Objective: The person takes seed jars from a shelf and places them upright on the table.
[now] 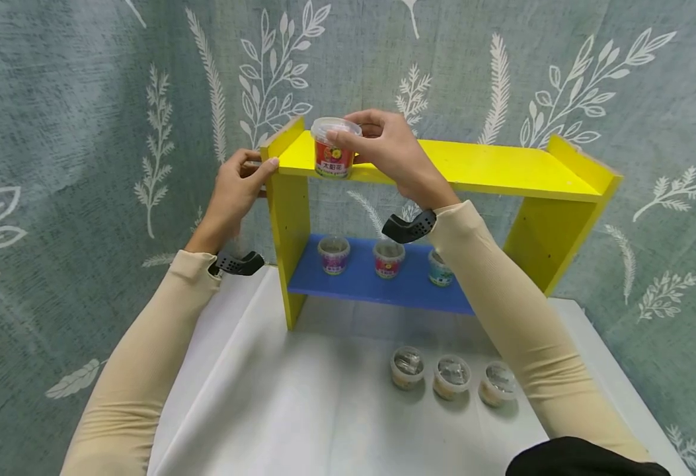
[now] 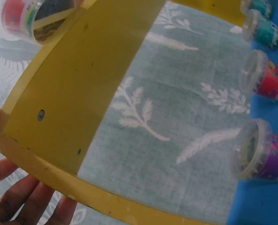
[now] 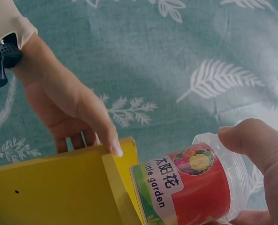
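Red-labelled cup [image 1: 335, 149] is sitting right at the yellow shelf's [image 1: 490, 168] front-left edge, so it could be tipping off. Right hand [image 1: 386, 149] is pinching its lid; left hand [image 1: 237, 188] is gripping the shelf's side panel.

You're holding a red-labelled cup [image 1: 334, 148] on the yellow shelf [image 1: 502, 166]. Behind it is hanging a grey-green, white-leafed cloth [image 1: 74, 99], and below is sitting a blue board [image 1: 359, 284].

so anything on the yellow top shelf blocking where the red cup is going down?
Nothing visible. The right hand holds the red cup at the yellow shelf top's left end; that surface is bare. The left hand grips the side panel, outside the cup's spot.
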A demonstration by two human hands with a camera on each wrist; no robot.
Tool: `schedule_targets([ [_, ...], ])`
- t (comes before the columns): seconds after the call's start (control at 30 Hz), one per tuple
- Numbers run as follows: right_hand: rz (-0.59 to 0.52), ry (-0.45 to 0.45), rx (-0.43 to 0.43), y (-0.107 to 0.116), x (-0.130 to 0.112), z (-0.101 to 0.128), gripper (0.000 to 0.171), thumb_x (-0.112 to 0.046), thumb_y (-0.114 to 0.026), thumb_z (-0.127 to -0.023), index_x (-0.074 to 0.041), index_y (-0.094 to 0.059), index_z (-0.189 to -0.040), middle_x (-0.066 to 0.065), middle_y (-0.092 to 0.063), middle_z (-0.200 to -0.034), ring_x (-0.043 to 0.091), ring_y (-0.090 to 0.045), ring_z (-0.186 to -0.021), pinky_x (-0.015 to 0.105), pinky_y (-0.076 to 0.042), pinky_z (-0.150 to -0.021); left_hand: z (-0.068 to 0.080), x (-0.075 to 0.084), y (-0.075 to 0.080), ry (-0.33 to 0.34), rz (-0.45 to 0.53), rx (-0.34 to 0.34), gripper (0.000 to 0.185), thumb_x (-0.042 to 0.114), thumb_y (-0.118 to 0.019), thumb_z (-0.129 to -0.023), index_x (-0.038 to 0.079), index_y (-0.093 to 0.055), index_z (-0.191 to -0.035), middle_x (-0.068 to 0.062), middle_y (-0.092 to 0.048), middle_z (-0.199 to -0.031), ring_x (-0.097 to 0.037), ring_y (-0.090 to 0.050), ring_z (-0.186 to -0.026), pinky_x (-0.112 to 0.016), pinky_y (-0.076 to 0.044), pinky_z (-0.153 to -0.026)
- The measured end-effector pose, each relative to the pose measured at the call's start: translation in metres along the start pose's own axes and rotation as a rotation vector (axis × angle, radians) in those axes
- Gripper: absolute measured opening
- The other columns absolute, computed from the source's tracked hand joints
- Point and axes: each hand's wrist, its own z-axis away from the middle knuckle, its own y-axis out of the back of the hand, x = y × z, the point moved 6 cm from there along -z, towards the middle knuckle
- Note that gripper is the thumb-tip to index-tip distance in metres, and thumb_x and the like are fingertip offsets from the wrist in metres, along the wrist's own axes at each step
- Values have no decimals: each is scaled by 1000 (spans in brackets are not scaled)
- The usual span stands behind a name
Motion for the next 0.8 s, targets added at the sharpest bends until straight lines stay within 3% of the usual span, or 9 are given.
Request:
schedule_targets([
  [0.5,47,34,-18,-2,-10,16,53,-31,-79,-93,-7,-61,-136,8,-65,-125,22,-63,-113,38,-56,-97,-1,2,-1,-3,6,6,47,45,-64,-101,11,-53,-132,-9,-59,-124,-22,-59,-112,-39,-53,-95],
  [0.8,18,17,-30,-5,-9,26,53,-27,-80,-92,-6,-60,-136,9,-67,-123,23,-65,-110,36,-56,-95,-2,0,0,-5,0,5,47,45,-64,-101,12,-54,-133,-8,-59,-124,-22,-59,-111,-38,-53,-93],
])
